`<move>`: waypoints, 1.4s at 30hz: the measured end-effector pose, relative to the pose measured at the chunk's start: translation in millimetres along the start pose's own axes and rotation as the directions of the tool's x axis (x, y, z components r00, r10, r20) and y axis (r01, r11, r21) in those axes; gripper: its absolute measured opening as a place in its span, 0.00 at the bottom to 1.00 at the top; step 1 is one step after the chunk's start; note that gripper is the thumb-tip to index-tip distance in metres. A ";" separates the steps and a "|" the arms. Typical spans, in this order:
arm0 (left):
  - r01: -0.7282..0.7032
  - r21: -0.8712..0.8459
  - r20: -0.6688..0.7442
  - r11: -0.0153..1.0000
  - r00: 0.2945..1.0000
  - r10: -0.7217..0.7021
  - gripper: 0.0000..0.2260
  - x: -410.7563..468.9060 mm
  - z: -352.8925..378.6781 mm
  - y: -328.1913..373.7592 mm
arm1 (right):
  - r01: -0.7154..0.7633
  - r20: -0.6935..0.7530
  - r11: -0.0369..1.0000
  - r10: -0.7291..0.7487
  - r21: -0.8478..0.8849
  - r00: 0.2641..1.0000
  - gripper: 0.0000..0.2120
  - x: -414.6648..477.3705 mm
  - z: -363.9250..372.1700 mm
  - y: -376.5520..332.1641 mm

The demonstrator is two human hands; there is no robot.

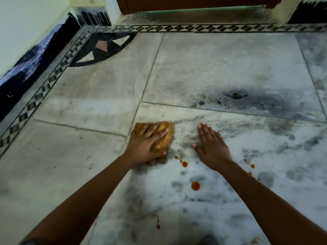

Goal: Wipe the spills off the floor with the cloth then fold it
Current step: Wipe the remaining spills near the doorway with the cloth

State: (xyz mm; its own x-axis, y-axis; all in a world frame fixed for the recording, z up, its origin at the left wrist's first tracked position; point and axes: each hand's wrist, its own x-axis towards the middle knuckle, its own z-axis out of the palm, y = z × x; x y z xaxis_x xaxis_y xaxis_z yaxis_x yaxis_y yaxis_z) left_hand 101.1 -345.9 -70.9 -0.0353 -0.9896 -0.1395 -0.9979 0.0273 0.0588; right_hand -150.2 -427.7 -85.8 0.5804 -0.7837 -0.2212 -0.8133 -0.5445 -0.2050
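An orange-brown cloth (167, 133), bunched into a pad, lies on the grey marble floor (230, 68). My left hand (146, 142) presses flat on top of it, fingers spread over the cloth. My right hand (210, 144) rests palm down on the bare floor just right of the cloth, holding nothing. Orange-red spill drops sit on the floor between and below my hands: a small cluster (184, 163), a bigger round drop (195, 186), a few specks (252, 166) right of my right wrist, and a thin streak (158, 225) near the bottom.
A patterned black-and-white tile border (44, 89) runs along the left and far edges of the floor. A wall with a dark base (26, 68) stands at the left. A brown door and threshold (194, 13) lie at the far side. A dark smudge (235, 96) marks the floor ahead.
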 end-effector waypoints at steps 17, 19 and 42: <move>0.107 -0.071 -0.126 0.992 0.985 -0.115 0.28 -129.5 31.9 24.0 | -0.031 -0.023 0.996 0.033 0.083 0.999 0.40 -33.4 12.1 -12.2; 0.289 -0.074 -0.108 0.955 0.949 -0.296 0.29 -124.2 25.0 3.5 | -0.038 -0.032 0.996 0.041 0.083 0.999 0.42 -33.8 14.9 -16.0; 0.310 -0.183 -0.062 0.933 0.943 -0.326 0.30 -5.0 9.0 116.5 | -0.050 -0.045 0.999 0.049 -0.016 0.998 0.39 -56.3 6.6 24.6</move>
State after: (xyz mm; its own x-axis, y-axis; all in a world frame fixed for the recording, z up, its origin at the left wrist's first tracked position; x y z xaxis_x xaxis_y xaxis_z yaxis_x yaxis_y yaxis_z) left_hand -15.5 -336.5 -72.3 0.2951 -0.9513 -0.0896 -0.9320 -0.3072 0.1922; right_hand -202.6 -395.0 -84.7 0.5372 -0.8223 -0.1877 -0.8419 -0.5094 -0.1783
